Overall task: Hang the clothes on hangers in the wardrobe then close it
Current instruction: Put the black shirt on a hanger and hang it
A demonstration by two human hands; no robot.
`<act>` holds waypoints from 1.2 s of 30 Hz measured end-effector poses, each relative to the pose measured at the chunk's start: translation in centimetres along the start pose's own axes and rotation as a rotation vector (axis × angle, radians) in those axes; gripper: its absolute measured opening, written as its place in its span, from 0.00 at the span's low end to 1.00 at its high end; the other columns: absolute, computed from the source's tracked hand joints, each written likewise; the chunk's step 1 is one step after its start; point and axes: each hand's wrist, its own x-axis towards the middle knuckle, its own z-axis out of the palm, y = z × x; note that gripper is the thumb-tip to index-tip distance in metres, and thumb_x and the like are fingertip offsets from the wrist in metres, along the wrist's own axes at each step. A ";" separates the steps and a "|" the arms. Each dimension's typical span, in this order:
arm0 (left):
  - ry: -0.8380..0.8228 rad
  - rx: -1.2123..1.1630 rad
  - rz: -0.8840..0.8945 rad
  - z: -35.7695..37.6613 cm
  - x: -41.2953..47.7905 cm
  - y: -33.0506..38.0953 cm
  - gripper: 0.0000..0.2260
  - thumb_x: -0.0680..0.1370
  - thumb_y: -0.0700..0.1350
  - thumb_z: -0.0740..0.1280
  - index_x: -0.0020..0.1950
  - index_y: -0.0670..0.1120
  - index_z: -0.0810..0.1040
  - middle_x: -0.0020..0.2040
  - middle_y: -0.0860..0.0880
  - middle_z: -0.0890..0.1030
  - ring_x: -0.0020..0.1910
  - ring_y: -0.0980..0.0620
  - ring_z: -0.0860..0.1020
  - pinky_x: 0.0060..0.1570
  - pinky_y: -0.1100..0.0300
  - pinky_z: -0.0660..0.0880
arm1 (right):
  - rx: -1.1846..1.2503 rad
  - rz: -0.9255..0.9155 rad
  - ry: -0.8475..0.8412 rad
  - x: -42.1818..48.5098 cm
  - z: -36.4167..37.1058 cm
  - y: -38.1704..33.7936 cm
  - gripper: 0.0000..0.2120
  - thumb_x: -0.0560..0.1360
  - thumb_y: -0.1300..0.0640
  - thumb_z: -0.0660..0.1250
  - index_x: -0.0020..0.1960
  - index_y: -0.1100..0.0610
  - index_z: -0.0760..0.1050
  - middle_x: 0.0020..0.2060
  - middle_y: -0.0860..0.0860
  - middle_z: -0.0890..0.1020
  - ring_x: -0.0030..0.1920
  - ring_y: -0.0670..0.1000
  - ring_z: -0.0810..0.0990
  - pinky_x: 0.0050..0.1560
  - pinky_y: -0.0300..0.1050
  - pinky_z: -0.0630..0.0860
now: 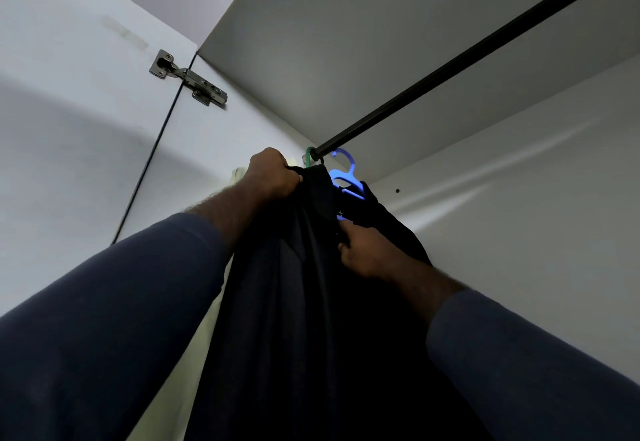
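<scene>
Both hands hold the dark garment (294,302), which hangs at the far left end of the rail (450,66) inside the wardrobe (346,42). The left hand (273,174) has its grip closed round the cloth's upper edge. The right hand (363,250) pinches fabric just below the blue hanger (346,177). Whether the blue hook sits fully over the rail cannot be told; if not, letting go could drop hanger and garment together. A hard tug might also drag the cloth off the hanger, or jostle the green hook (308,153) beside it.
</scene>
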 end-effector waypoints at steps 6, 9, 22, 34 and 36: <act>0.010 0.040 0.013 -0.1 0.4 0.6 0.10 0.75 0.44 0.71 0.46 0.38 0.77 0.40 0.45 0.75 0.43 0.46 0.75 0.39 0.58 0.68 | -0.047 -0.016 -0.043 0.6 -0.4 0.4 0.25 0.78 0.61 0.60 0.74 0.55 0.65 0.65 0.59 0.77 0.64 0.60 0.75 0.64 0.46 0.69; 0.027 0.062 0.036 0.0 0.9 1.0 0.09 0.75 0.44 0.71 0.45 0.39 0.76 0.41 0.44 0.75 0.44 0.45 0.75 0.40 0.58 0.68 | -0.050 -0.014 -0.042 0.9 -0.8 0.2 0.26 0.77 0.61 0.61 0.75 0.54 0.65 0.65 0.59 0.77 0.64 0.60 0.76 0.63 0.45 0.69; 0.064 0.092 0.039 0.4 2.5 0.1 0.16 0.74 0.45 0.72 0.34 0.43 0.67 0.33 0.48 0.70 0.41 0.47 0.72 0.38 0.58 0.66 | -0.046 -0.016 -0.060 1.6 0.3 0.1 0.30 0.77 0.61 0.62 0.78 0.53 0.59 0.64 0.61 0.77 0.63 0.61 0.76 0.63 0.47 0.71; 0.121 0.098 0.050 0.5 3.6 -0.5 0.18 0.74 0.44 0.71 0.33 0.44 0.64 0.34 0.49 0.69 0.39 0.48 0.71 0.28 0.61 0.63 | -0.066 -0.030 -0.058 2.9 1.2 -0.2 0.29 0.78 0.61 0.63 0.76 0.55 0.59 0.65 0.61 0.76 0.63 0.62 0.76 0.60 0.47 0.70; 0.130 0.112 0.047 0.4 3.7 -0.5 0.17 0.74 0.44 0.71 0.33 0.44 0.64 0.34 0.48 0.70 0.39 0.48 0.71 0.29 0.61 0.64 | -0.075 -0.033 -0.054 2.9 1.2 -0.2 0.28 0.78 0.61 0.63 0.76 0.56 0.60 0.64 0.62 0.76 0.62 0.62 0.76 0.58 0.46 0.70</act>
